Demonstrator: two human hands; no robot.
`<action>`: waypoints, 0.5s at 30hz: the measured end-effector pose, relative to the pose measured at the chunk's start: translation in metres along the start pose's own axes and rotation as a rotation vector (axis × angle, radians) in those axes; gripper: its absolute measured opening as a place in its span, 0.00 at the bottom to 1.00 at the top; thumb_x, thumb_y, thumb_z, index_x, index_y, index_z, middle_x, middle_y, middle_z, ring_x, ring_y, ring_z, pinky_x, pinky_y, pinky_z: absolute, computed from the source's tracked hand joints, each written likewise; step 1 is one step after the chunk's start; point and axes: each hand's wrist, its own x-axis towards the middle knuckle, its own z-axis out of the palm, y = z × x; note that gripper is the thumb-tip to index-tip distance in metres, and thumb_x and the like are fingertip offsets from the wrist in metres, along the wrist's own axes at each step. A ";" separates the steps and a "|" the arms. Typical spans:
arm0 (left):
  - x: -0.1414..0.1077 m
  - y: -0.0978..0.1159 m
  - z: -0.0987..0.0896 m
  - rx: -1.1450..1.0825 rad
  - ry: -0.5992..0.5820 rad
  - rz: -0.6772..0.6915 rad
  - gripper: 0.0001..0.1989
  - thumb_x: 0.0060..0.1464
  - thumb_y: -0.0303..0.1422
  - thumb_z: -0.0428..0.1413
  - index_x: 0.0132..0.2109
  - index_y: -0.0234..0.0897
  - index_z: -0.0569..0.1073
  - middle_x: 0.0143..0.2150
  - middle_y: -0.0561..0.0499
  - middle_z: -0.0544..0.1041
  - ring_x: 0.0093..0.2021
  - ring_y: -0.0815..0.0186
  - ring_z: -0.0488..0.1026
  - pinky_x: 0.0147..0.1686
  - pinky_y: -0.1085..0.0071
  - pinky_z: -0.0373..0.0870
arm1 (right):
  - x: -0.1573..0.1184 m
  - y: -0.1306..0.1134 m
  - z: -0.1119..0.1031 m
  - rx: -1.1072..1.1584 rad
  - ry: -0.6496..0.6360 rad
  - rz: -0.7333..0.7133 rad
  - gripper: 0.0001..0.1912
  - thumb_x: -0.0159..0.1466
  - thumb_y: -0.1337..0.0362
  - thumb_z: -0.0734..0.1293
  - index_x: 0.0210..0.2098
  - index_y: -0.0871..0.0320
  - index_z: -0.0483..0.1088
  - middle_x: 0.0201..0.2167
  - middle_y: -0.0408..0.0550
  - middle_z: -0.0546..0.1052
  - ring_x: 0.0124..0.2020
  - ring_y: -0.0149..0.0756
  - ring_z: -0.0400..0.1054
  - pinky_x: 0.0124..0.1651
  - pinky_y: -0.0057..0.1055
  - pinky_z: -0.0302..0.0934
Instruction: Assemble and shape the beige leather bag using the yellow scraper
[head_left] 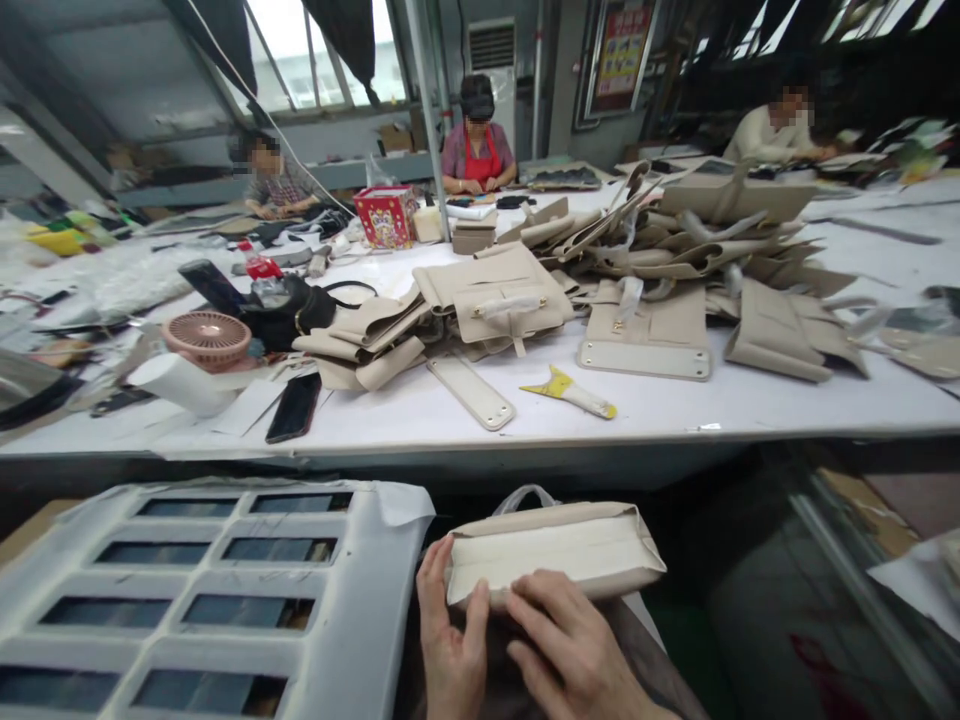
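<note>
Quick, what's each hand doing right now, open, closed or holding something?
Left hand: holding the beige bag by its left end.
Right hand: half-curled, touching the bag's near edge; grip can't be told.

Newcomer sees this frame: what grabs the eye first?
Probably the heap of beige bag parts sprawled across the white table. Below its near edge, the left hand and right hand touch a beige bag, pale side toward the camera. Left of them is a white frame with rectangular openings.

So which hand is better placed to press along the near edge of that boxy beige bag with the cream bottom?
Probably the right hand: its fingertips are at that edge, while the left hand holds the left end of the boxy beige bag.
</note>
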 end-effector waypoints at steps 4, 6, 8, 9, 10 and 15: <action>0.009 0.001 -0.010 0.128 -0.101 0.128 0.24 0.63 0.36 0.52 0.65 0.50 0.61 0.68 0.46 0.62 0.67 0.55 0.60 0.66 0.48 0.60 | 0.035 0.065 -0.053 -0.027 0.047 0.184 0.14 0.69 0.65 0.62 0.53 0.58 0.71 0.49 0.54 0.74 0.51 0.40 0.67 0.54 0.37 0.67; 0.018 0.004 -0.018 0.241 -0.159 0.216 0.24 0.64 0.36 0.51 0.65 0.52 0.60 0.70 0.46 0.59 0.68 0.53 0.59 0.65 0.43 0.59 | 0.058 0.113 -0.074 -0.152 0.041 0.259 0.15 0.70 0.61 0.62 0.53 0.59 0.72 0.50 0.55 0.74 0.52 0.42 0.67 0.56 0.40 0.66; 0.031 0.010 -0.025 0.392 -0.245 0.323 0.25 0.63 0.38 0.52 0.65 0.54 0.60 0.71 0.46 0.59 0.69 0.50 0.59 0.65 0.36 0.56 | 0.084 0.160 -0.085 -0.327 -0.009 0.341 0.18 0.69 0.59 0.63 0.54 0.62 0.72 0.50 0.57 0.73 0.53 0.46 0.66 0.58 0.42 0.64; 0.039 0.015 -0.027 0.473 -0.308 0.373 0.26 0.62 0.38 0.53 0.66 0.54 0.60 0.71 0.46 0.59 0.69 0.49 0.59 0.65 0.33 0.53 | 0.097 0.180 -0.086 -0.408 -0.078 0.384 0.20 0.69 0.57 0.63 0.55 0.62 0.71 0.52 0.58 0.73 0.55 0.48 0.65 0.59 0.43 0.63; 0.048 0.021 -0.028 0.544 -0.389 0.425 0.28 0.60 0.39 0.55 0.66 0.54 0.60 0.71 0.46 0.60 0.69 0.48 0.59 0.65 0.31 0.50 | 0.109 0.196 -0.083 -0.479 -0.162 0.421 0.22 0.69 0.56 0.63 0.58 0.61 0.69 0.54 0.59 0.71 0.57 0.50 0.64 0.59 0.44 0.63; 0.092 0.066 -0.009 0.726 -0.838 0.524 0.44 0.48 0.48 0.64 0.69 0.45 0.59 0.72 0.44 0.59 0.71 0.48 0.54 0.70 0.37 0.40 | 0.145 0.228 -0.055 -0.584 -0.539 0.505 0.25 0.69 0.52 0.60 0.59 0.62 0.66 0.54 0.64 0.69 0.55 0.54 0.66 0.54 0.45 0.64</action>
